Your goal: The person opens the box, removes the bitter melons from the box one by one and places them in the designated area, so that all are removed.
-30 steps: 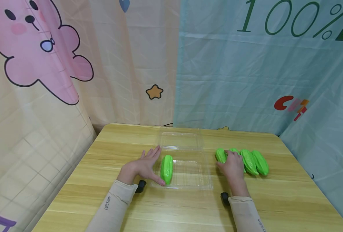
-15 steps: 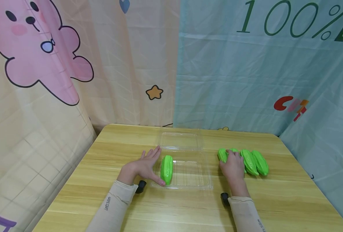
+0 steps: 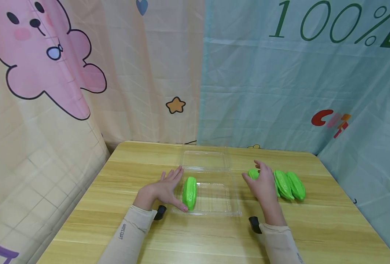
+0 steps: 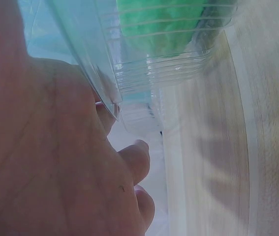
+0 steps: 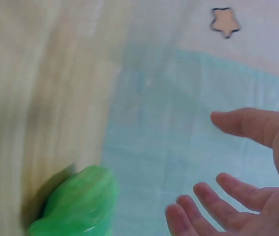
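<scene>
In the head view my left hand (image 3: 160, 191) has its fingers spread along the left side of a clear plastic clamshell box (image 3: 216, 198), touching its edge. One bright green, ridged, star-fruit-like piece (image 3: 190, 193) lies lengthwise in the box at the left; the left wrist view shows its green end (image 4: 161, 24) through the clear wall. My right hand (image 3: 263, 185) is raised over a row of similar green pieces (image 3: 283, 185) on the right, fingers apart, holding nothing. It partly hides the row. A green piece (image 5: 80, 204) lies below that hand in the right wrist view.
The clear lid (image 3: 204, 160) lies folded back behind the box. Everything stands on a wooden table (image 3: 195, 238), its back edge close to printed curtains (image 3: 254, 91). Bare tabletop separates the box from the row.
My right hand has released the green pieces and lifted off them, its fingers spreading. Just before, it drew the leftmost piece slightly right, towards the others. The left hand has stayed put.
</scene>
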Available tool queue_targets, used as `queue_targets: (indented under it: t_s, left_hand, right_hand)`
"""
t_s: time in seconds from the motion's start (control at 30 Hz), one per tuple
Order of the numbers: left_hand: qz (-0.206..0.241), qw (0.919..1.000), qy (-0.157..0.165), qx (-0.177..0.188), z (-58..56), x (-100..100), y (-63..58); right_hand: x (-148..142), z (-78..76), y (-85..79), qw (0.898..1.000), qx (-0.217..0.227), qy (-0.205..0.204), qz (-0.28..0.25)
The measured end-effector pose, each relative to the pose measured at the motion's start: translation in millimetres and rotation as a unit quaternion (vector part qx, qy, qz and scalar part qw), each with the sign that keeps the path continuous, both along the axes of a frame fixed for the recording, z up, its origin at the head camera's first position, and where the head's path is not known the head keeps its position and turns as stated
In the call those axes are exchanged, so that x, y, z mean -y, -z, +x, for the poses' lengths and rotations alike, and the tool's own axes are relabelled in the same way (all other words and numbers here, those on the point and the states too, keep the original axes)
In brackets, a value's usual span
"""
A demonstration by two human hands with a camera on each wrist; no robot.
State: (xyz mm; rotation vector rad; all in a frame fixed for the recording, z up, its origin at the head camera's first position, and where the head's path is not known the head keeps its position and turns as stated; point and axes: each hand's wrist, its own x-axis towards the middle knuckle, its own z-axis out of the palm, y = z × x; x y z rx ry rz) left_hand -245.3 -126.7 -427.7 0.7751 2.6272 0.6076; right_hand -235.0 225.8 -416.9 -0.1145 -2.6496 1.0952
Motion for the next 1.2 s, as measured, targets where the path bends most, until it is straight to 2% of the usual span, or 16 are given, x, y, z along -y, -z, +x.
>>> queue_targets:
  t_s: [0.23,0.43,0.8,1.2]
  left_hand:
    - [-0.002,1.0000,-0.001,0.002,-0.1,0,-0.2]
    - [0.001,1.0000,0.000,0.001,-0.2,0,0.0]
    - [-0.004,1.0000,-0.001,0.001,2.5,-2,-1.9]
    - [-0.025,0.9994,0.002,-0.024,5.3,-8,-1.0]
  right_hand:
    - [10,7.6,-15.9,0.990,0.038,-0.061,-0.120]
    - [22,12.1,-19.4,0.981,0.048,-0.076,-0.173]
    - [53,16.2,-10.8,0.977,0.055,-0.129,-0.160]
    - [77,18.9,1.9,0.977,0.068,-0.145,-0.138]
